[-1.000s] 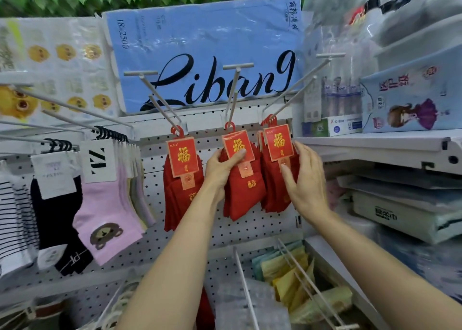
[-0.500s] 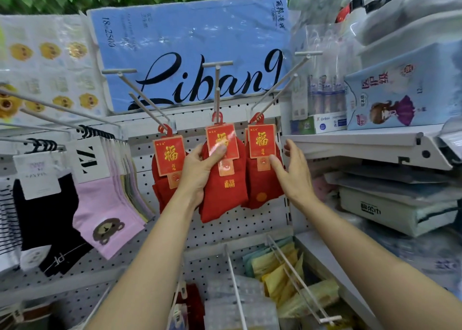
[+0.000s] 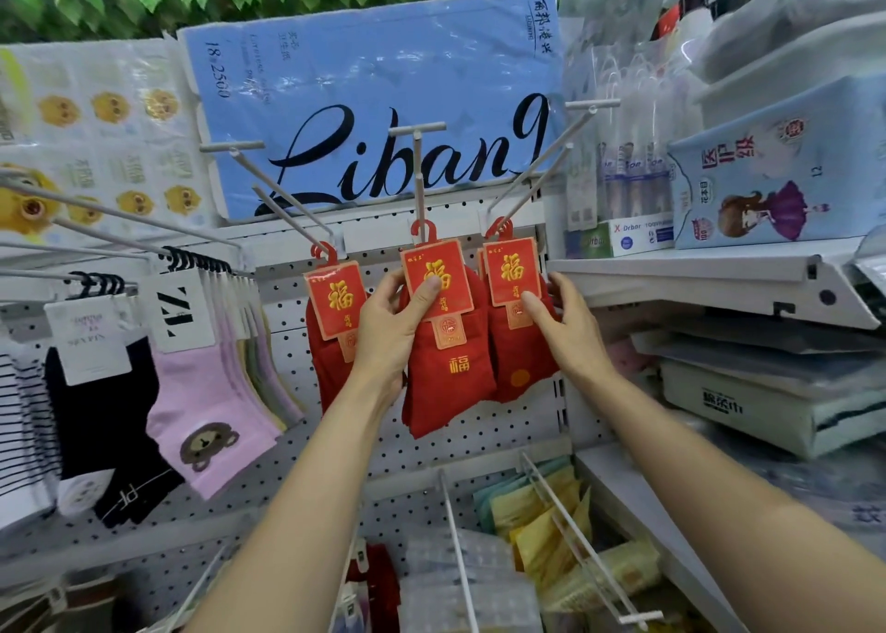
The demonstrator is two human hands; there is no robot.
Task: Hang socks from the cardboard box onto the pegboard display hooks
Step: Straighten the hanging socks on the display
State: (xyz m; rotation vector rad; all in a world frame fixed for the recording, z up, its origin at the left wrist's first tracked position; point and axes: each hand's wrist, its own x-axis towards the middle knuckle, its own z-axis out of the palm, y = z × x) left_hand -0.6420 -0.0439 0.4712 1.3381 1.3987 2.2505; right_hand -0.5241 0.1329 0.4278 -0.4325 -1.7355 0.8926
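Note:
Three packs of red socks with red-and-gold cards hang on white hooks of the pegboard (image 3: 518, 431). My left hand (image 3: 393, 325) grips the middle red sock pack (image 3: 446, 373), thumb on its card, which hangs from the middle hook (image 3: 420, 176). My right hand (image 3: 570, 325) pinches the right red sock pack (image 3: 515, 359) at the lower edge of its card, under the right hook (image 3: 546, 162). The left red sock pack (image 3: 331, 340) hangs free on the left hook (image 3: 278, 196). No cardboard box is in view.
Pink bear socks (image 3: 206, 416), black socks (image 3: 105, 421) and striped socks hang at left. A white shelf (image 3: 719, 272) with boxed goods juts out at right. Lower hooks (image 3: 575, 536) hold yellow and clear packets. A blue Libang pack (image 3: 374, 104) stands above.
The view has drifted so the display sits a little lower and left in the frame. Both hands stay on the same middle and right packs with little change in grip.

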